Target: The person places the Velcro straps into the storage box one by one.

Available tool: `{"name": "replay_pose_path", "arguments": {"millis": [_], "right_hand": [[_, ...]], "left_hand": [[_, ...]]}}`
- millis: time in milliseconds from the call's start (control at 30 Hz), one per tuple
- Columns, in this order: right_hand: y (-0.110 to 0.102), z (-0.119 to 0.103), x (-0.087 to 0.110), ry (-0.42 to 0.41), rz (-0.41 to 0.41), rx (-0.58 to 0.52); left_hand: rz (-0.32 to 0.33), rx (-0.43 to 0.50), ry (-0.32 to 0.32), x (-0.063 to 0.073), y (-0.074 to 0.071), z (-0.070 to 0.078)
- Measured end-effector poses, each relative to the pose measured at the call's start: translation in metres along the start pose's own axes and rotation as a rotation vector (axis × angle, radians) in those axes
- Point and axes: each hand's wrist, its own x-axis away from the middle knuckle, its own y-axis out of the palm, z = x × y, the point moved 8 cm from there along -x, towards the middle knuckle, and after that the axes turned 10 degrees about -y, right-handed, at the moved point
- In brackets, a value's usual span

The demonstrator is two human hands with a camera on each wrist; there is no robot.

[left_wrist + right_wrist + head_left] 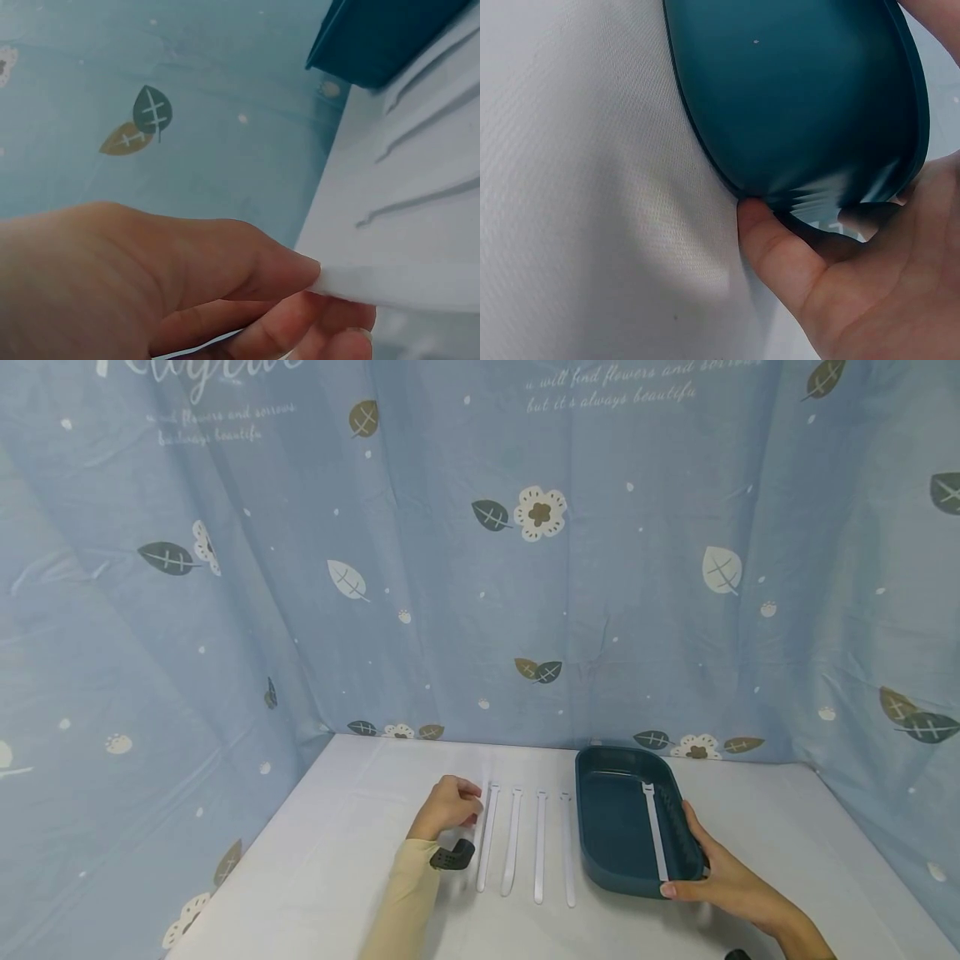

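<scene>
My left hand [447, 806] pinches one end of a flat white strap [397, 286] between thumb and fingers, at the left end of a row. Several similar white straps [540, 852] with slotted heads lie side by side on the table, between that hand and a dark teal tray [611, 835]. Inside the tray rests another white strap [656, 831], its head towards the back. My right hand [723, 872] grips the tray at its near right corner, the thumb on the front rim. Part of its fingers is hidden behind the tray wall in the right wrist view.
A white cloth covers the table [360, 827]. Behind it and along the sides hangs a blue curtain [435, 635] printed with leaves and flowers. The tray's far end stands close to the curtain. A black band [453, 856] sits on the left wrist.
</scene>
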Motion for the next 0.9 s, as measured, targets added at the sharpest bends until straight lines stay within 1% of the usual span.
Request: {"name": "replay_pose_path", "arguments": {"millis": [167,367,500,633,900], "right_hand": [[0.0,0.001,0.0,0.013,-0.003,-0.004],[0.001,0.003,0.0,0.017,-0.008,-0.019],[0.001,0.004,-0.001,0.021,-0.009,-0.031],[0.001,0.003,-0.001,0.03,-0.013,-0.031],[0.0,0.002,-0.001,0.024,-0.002,-0.01]], "left_hand": [[-0.013,0.031,-0.007,0.0,0.001,0.002],[-0.052,0.109,-0.01,0.002,0.003,0.001],[-0.074,0.173,0.001,0.004,0.004,0.002],[-0.079,0.239,0.019,0.005,0.002,0.007],[-0.074,0.306,0.067,0.006,-0.001,0.019]]}}
